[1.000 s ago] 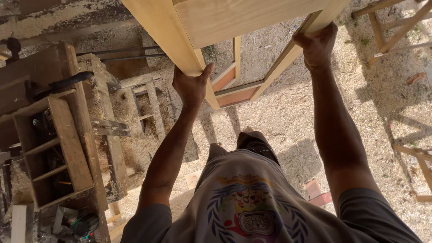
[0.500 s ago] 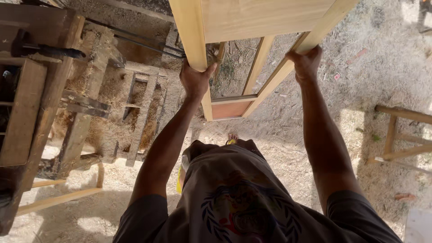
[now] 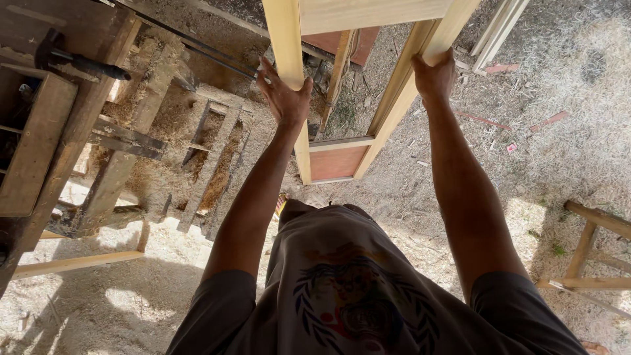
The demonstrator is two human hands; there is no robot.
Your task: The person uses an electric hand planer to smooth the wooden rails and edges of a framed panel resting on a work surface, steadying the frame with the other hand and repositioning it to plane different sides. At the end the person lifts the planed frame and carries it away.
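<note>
Shifted since the earlier frame: view swung rightward, so the workbench sits further left, a pale slat pair enters at upper right, and both hands ride a little higher on the frame. Item one, sawdust-covered ground [image 3: 526, 151]: pale shavings over the whole yard, sunlit patches at lower left. Item two, wooden door frame [image 3: 368, 13]: light timber, two long stiles with a broad cross rail at top and a reddish lower panel [image 3: 336, 162] near its far end; held up off the ground, tilted away from the person, between both arms. Item three, workbench [image 3: 59, 131]: dark rough timber at left, a black-handled clamp or vice bar on it, dusty slatted frames leaning beside it. Item four, wooden trestle [image 3: 591, 243]: partly seen at right edge, well apart from the frame. Item five, pale slats [image 3: 499, 26]: lying on the ground beyond the right stile. Item six, left hand [image 3: 286, 95]: wrapped around the left stile, fingers closed on its edge. Item seven, right hand [image 3: 430, 75]: clasped on the right stile, thumb over the face. Step judged: carrying or lifting the frame, weight shared evenly. Next move would call for a firm two-handed hold and clearance from the workbench and trestle.
</note>
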